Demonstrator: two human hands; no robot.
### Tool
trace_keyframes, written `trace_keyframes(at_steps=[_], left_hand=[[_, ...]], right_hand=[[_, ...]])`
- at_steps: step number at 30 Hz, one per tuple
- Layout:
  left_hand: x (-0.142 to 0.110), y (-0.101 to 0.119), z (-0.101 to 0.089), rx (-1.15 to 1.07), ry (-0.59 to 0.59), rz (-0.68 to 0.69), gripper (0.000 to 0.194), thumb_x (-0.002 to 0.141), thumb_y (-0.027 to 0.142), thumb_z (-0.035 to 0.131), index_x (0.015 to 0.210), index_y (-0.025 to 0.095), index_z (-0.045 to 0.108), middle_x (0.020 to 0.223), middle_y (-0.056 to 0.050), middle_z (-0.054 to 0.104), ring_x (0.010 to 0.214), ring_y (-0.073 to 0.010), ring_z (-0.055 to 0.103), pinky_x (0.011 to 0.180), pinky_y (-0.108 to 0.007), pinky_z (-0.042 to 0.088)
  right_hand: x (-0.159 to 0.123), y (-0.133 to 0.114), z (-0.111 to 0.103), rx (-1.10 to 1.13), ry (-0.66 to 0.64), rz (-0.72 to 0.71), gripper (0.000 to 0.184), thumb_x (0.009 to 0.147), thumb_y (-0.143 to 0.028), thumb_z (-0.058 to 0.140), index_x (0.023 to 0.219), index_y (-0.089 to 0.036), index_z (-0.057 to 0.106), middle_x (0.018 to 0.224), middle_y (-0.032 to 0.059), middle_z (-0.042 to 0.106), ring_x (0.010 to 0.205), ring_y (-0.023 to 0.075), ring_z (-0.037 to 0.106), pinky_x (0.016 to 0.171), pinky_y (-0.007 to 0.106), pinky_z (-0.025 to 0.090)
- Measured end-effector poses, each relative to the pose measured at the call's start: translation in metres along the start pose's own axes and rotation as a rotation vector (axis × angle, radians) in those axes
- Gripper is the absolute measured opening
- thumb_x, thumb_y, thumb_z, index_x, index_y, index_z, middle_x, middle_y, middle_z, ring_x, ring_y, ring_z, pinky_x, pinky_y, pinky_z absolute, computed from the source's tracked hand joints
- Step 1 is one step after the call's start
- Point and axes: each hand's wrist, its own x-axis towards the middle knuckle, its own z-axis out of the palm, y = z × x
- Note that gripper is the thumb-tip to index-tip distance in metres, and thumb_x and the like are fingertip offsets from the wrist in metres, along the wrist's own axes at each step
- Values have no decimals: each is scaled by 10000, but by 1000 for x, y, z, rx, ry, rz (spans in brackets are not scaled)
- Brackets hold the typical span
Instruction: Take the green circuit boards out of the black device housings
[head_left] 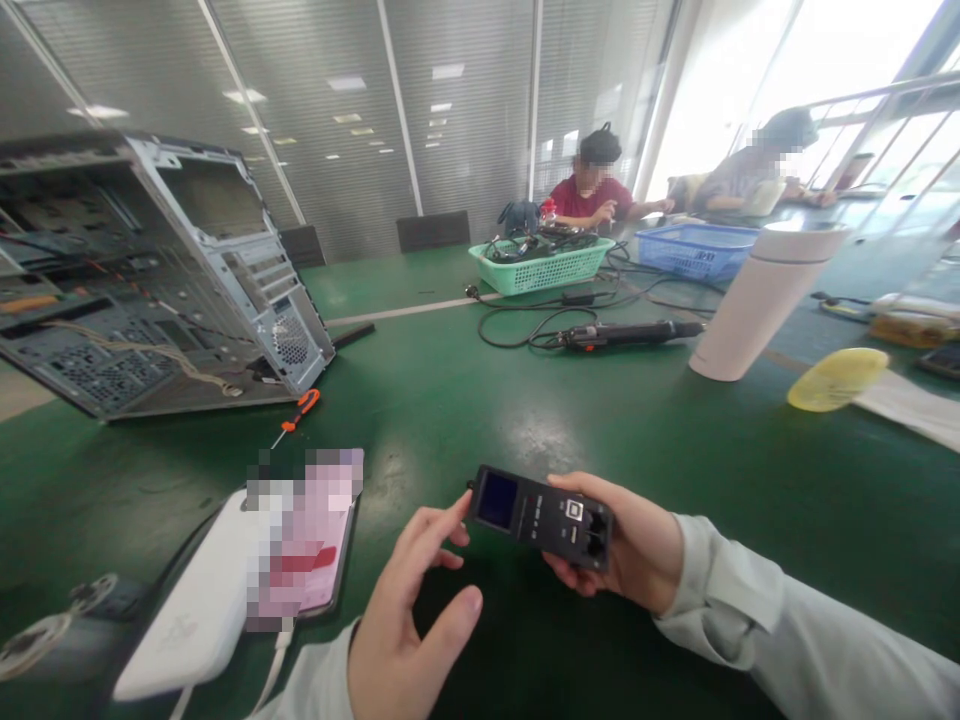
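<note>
A black handheld tester [541, 518] with a small dark blue screen and several sockets lies in my right hand [630, 540], whose fingers wrap round its right end. The index fingertip of my left hand [424, 590] touches the tester's left end, by a small knob. The thumb and other fingers of that hand are spread apart, holding nothing. Left of my left hand lies a phone [319, 560] with a lit screen and a cable plugged in. Beside it rests a white power bank [202, 600], also with a cable.
An opened computer case [217, 280] stands at the left, an orange screwdriver [301, 408] before it. A green basket [540, 272] of cables, an electric screwdriver [630, 335], a blue basket [697, 250], a pale tumbler [765, 300] and a yellow object [838, 380] lie beyond. Two people sit at the back.
</note>
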Motion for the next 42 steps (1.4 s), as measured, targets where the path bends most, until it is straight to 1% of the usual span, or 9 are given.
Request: trace_keyframes(at_steps=[3, 6, 10, 13, 16, 20, 30, 38, 42], left_hand=[[-1, -1, 1, -9, -11, -16, 546, 859, 224, 607, 1332, 477, 501, 1209, 0, 570, 1020, -201, 568, 880, -304, 508], [-1, -2, 1, -19, -27, -29, 550, 869, 240, 599, 1342, 492, 478, 1280, 15, 545, 1097, -217, 541, 898, -308, 506], [-3, -6, -1, -12, -16, -73, 534, 915, 266, 547, 1365, 520, 412, 1384, 42, 470, 1240, -225, 454, 954, -316, 481], [-2, -9, 0, 23, 38, -90, 522, 942, 286, 506, 1390, 508, 354, 1408, 33, 438, 1300, -224, 404, 1006, -343, 447], [1, -10, 2, 71, 90, -42, 465, 946, 294, 493, 1346, 510, 391, 1422, 40, 414, 1319, -224, 382, 1011, -360, 439], [5, -10, 1, 183, 102, 10, 333, 923, 271, 515, 1211, 437, 537, 1274, -2, 475, 1224, -240, 465, 1006, -435, 423], [9, -9, -4, 231, 165, 24, 169, 810, 293, 664, 976, 310, 637, 1124, -44, 538, 1114, -299, 529, 977, -565, 394], [9, -4, 0, 125, 59, 79, 181, 833, 226, 651, 990, 310, 619, 1061, -17, 639, 1064, -218, 612, 899, -351, 498], [6, -1, 0, 180, 67, 151, 197, 858, 212, 621, 1023, 315, 591, 1088, -8, 654, 1069, -193, 619, 910, -315, 498]], right_hand=[[-1, 0, 3, 63, -62, 53, 490, 920, -497, 172, 786, -122, 456, 604, 19, 438, 511, 66, 461, 476, 144, 348], [0, 1, 4, 56, -16, -16, 453, 891, -548, 286, 854, -128, 453, 658, 17, 467, 553, 70, 492, 495, 145, 381], [3, 7, -1, -94, 172, -355, 532, 700, -598, 630, 964, -164, 474, 807, 16, 530, 677, 112, 539, 574, 199, 454], [1, 12, -6, -450, 293, -712, 400, 793, -471, 630, 1053, -178, 551, 991, 42, 545, 864, 127, 540, 704, 211, 467], [-3, 15, -8, -823, 279, -968, 264, 898, -291, 555, 1153, -226, 536, 1111, 31, 517, 993, 122, 516, 819, 228, 455], [-5, 17, -7, -1062, 220, -1145, 429, 880, -162, 582, 1259, -277, 416, 1196, 1, 491, 1090, 112, 483, 943, 240, 414], [-4, 22, -6, -1027, 265, -1142, 404, 889, -164, 521, 1254, -275, 391, 1205, 0, 470, 1113, 100, 462, 956, 230, 404], [-3, 23, -4, -989, 212, -1060, 444, 863, -499, 644, 1167, -212, 494, 1085, 42, 505, 974, 135, 508, 830, 240, 436], [-1, 24, -4, -1045, 249, -1073, 390, 883, -474, 627, 1160, -232, 499, 1076, 24, 507, 963, 123, 514, 827, 237, 443]])
